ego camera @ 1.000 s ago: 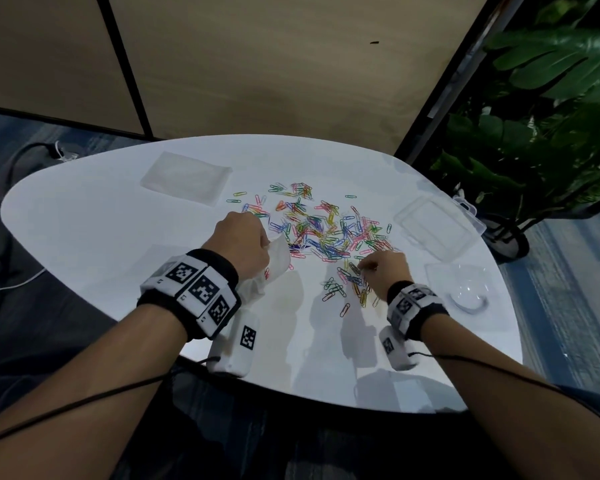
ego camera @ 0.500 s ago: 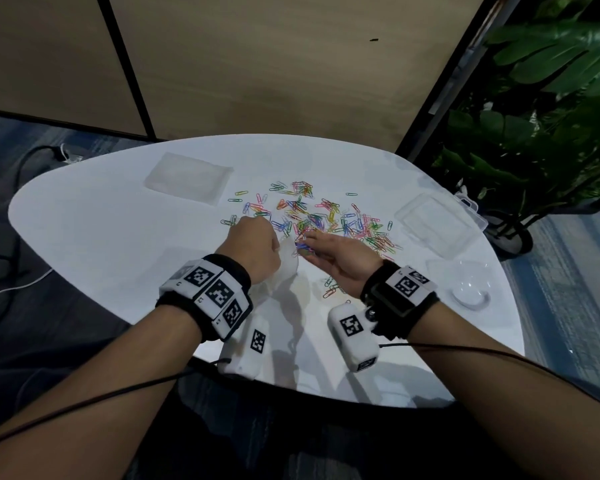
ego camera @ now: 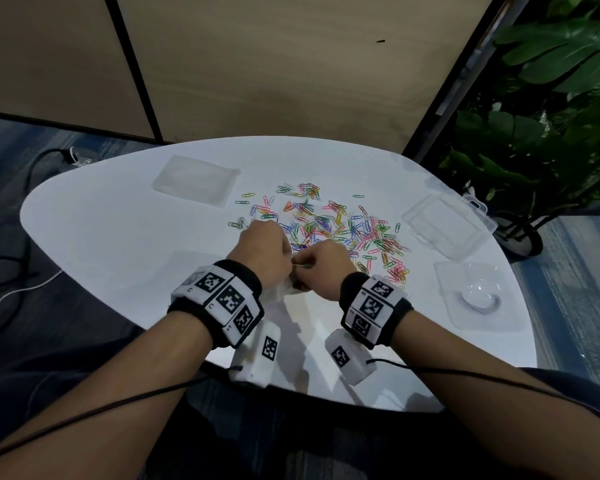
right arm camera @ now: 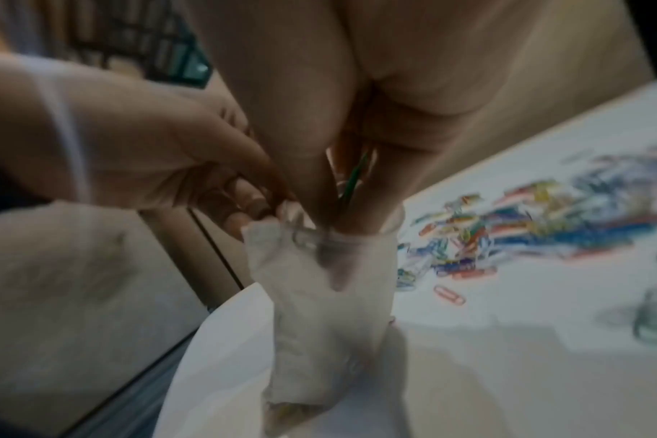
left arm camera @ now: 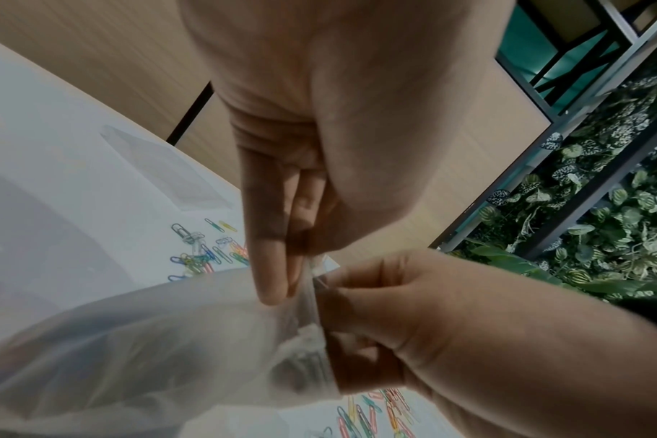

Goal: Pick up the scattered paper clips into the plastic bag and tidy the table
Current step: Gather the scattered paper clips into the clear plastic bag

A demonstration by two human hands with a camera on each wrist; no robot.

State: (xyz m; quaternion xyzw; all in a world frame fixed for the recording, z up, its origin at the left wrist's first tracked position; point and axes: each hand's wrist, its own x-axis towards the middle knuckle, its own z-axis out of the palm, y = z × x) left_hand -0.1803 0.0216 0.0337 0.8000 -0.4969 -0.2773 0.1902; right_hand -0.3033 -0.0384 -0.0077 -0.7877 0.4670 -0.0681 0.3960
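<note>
Many coloured paper clips (ego camera: 343, 230) lie scattered over the middle of the white table (ego camera: 118, 244). My left hand (ego camera: 264, 251) pinches the rim of a small clear plastic bag (ego camera: 280, 289) and holds its mouth up just above the table. My right hand (ego camera: 321, 268) is pressed against it. In the right wrist view, its fingertips (right arm camera: 357, 225) are pushed into the bag (right arm camera: 319, 311) while pinching a few clips (right arm camera: 353, 180), one of them green. In the left wrist view, the left fingers (left arm camera: 270, 266) grip the bag (left arm camera: 150, 340) beside the right hand (left arm camera: 413, 311).
A flat clear bag (ego camera: 196, 180) lies at the back left. An open clear plastic box (ego camera: 444, 226) and a clear tray (ego camera: 478, 299) sit along the right edge. A potted plant (ego camera: 551, 133) stands to the right, and cables (ego camera: 14, 271) run over the floor on the left.
My right hand left the clip pile on the right, swung left with clips and now has its fingers in the bag's mouth. My left hand kept holding the bag.
</note>
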